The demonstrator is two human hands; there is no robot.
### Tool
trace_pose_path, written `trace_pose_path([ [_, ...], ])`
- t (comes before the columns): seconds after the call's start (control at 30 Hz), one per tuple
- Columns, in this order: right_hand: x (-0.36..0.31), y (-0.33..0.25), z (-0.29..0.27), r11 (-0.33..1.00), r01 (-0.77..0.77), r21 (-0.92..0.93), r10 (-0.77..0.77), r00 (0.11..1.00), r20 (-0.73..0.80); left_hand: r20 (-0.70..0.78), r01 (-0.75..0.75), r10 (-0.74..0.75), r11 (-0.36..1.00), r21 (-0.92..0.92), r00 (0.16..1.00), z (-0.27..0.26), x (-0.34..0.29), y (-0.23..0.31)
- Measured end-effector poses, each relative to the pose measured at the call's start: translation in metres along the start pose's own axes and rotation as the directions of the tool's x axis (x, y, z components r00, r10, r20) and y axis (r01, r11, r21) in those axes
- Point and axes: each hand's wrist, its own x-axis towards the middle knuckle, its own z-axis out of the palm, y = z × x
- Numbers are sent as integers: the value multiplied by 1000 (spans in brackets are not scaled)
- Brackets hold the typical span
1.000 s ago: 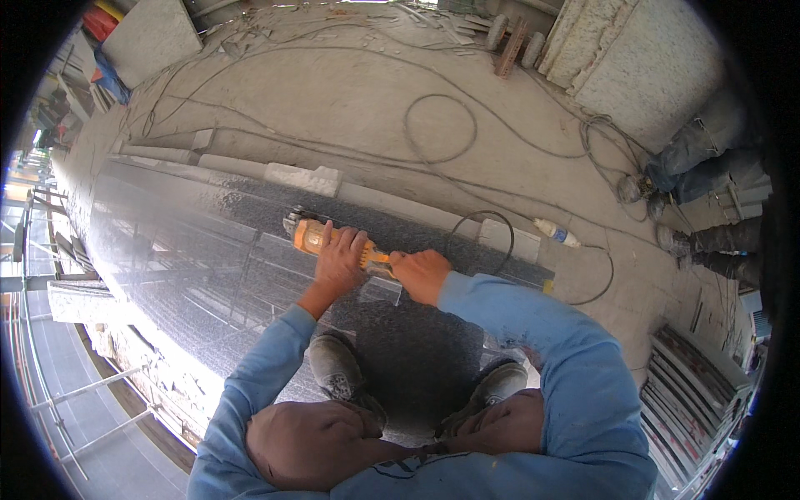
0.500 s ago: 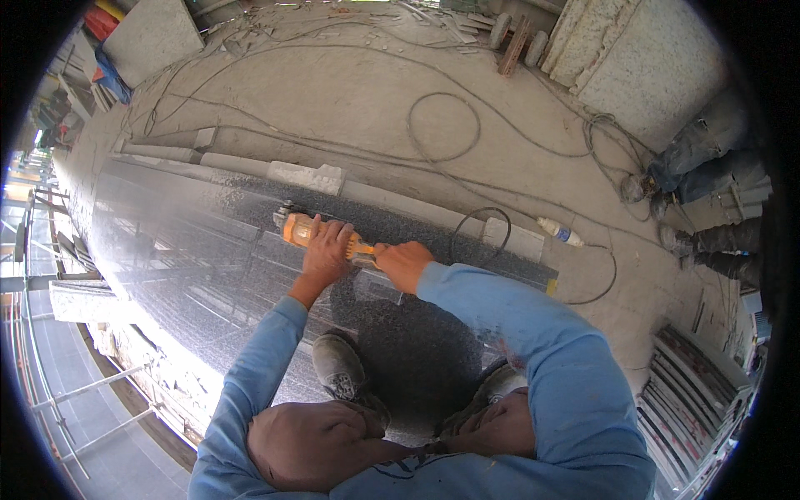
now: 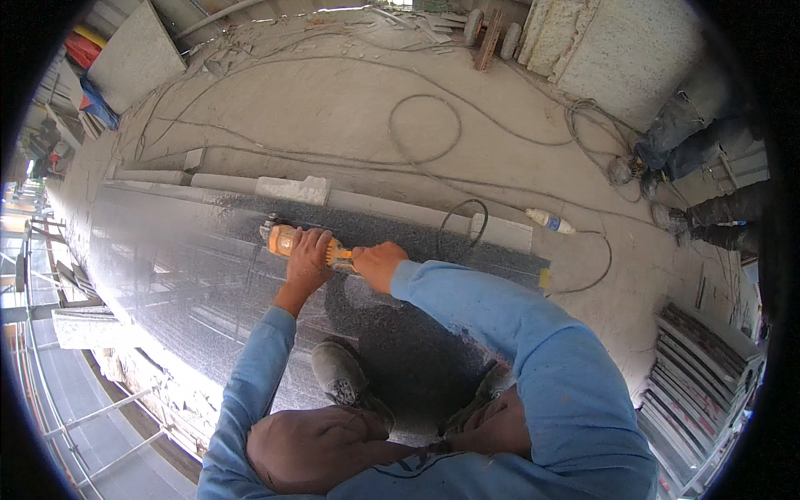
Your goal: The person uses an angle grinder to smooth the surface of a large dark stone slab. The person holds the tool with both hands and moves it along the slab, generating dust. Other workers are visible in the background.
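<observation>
An orange angle grinder is held low over a dark speckled stone slab, its head pointing left. My left hand wraps around the grinder's body just behind the head. Farther back, my right hand grips the rear handle. The disc end lies close to the slab's far part, where pale dust hazes the surface; whether it touches the stone I cannot tell. My shoes rest on the same slab, at its near side. A black cord loops up from behind the grinder.
Stone offcuts line the slab's far edge. Cables snake over the dusty floor, with a white and blue plug connector at right. Two people's legs stand far right. Stacked slabs lie near right; metal rails run at left.
Both hands and the grinder appear slightly farther left in the picture, while the whole surroundings have shifted a little the same way. The grip on the grinder is unchanged.
</observation>
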Motion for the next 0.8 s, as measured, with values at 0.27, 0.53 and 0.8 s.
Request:
trace_pose_path([
  [0.27,-54,10,-18,997,-64,48,62,998,29,-16,-88,87,995,-36,996,0,6,43],
  [0.53,-103,12,-60,998,-65,-24,67,986,152,22,-91,93,992,-89,995,-16,16,93],
  [0.8,-86,13,-45,999,-35,15,34,997,76,-7,-83,83,991,-101,997,-10,15,75],
])
